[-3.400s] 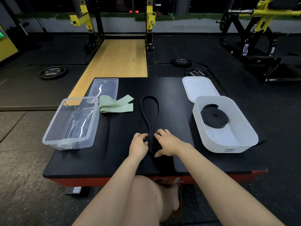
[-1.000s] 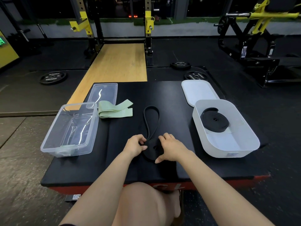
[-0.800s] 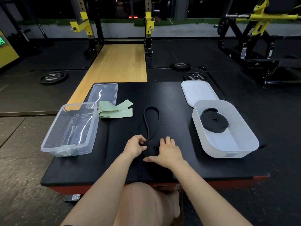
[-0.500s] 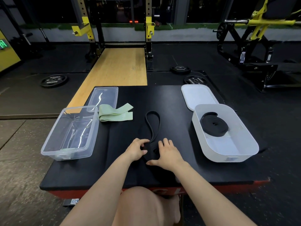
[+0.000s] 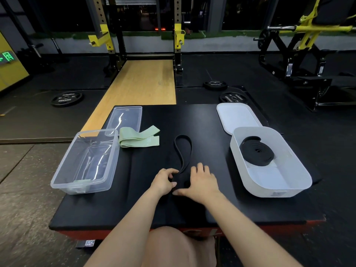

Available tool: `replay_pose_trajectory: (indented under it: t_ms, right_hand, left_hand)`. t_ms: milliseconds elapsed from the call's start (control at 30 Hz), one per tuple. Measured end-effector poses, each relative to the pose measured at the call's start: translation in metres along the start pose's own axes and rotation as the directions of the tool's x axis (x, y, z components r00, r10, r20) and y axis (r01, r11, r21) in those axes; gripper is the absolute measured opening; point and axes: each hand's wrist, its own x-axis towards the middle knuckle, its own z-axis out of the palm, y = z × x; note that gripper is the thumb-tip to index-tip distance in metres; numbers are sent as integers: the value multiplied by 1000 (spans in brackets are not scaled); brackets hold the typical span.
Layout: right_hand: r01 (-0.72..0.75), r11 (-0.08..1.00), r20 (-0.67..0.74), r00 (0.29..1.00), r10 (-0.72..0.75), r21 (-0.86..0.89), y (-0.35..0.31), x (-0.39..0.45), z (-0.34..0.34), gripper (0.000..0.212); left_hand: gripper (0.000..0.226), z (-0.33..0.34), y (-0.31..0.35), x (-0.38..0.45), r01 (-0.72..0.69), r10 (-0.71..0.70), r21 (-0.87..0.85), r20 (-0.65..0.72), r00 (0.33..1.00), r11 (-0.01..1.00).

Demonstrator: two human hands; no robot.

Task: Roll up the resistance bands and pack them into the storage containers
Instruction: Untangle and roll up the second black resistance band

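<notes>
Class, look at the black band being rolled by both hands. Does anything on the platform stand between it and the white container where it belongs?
Nothing visible does. The black band lies left of the white container, with bare black platform between them. The container's lid lies behind it, off the path.

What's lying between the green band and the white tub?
In the head view, the black band's unrolled loop lies on the mat between the green band and white tub.
</notes>
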Motion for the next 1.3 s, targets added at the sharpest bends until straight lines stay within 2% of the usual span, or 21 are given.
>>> replay_pose_trajectory:
  t_ms: [100, 200, 367, 500, 600, 767, 1033, 1167, 1300]
  right_hand:
    - [-82, 997, -10, 997, 82, 7, -10, -15, 15, 103]
    - [-83, 996, -69, 994, 85, 36, -15, -18, 22, 98]
    - [-6, 996, -40, 999, 9, 85, -7, -16, 21, 93]
    - [89, 993, 11, 996, -91, 82, 4, -13, 16, 96]
    - [152, 987, 68, 985, -156, 61, 11, -10, 11, 99]
    - [253, 966, 186, 948, -259, 52, 21, -2, 3, 104]
    - [395, 918, 314, 868, -385, 32, 24, 16, -13, 105]
    - [409, 912, 326, 857, -399, 39, 25, 21, -15, 107]
    - [332, 943, 278, 904, -323, 17, 23, 12, -7, 109]
  left_hand:
    - [45, 0, -1, 0, -1, 1, -12, -3, 1000, 1000]
    - [46, 1, -1, -3, -18, 18, -18, -5, 1000, 1000]
    - [48, 2, -4, -7, -40, 40, -19, 31, 999, 999]
    - [49, 2, 2, -9, -16, 18, -16, 75, 997, 1000]
    - [46, 5, 7, -10, -21, 21, -2, 57, 998, 1000]
    - [48, 8, 12, -11, -31, 30, 19, 50, 998, 999]
    - [61, 3, 1, -20, -50, 53, -63, 54, 997, 997]
    - [60, 3, 2, -23, -47, 48, -64, 12, 999, 997]
    - [59, 4, 2, -24, -35, 35, -59, 1, 999, 998]
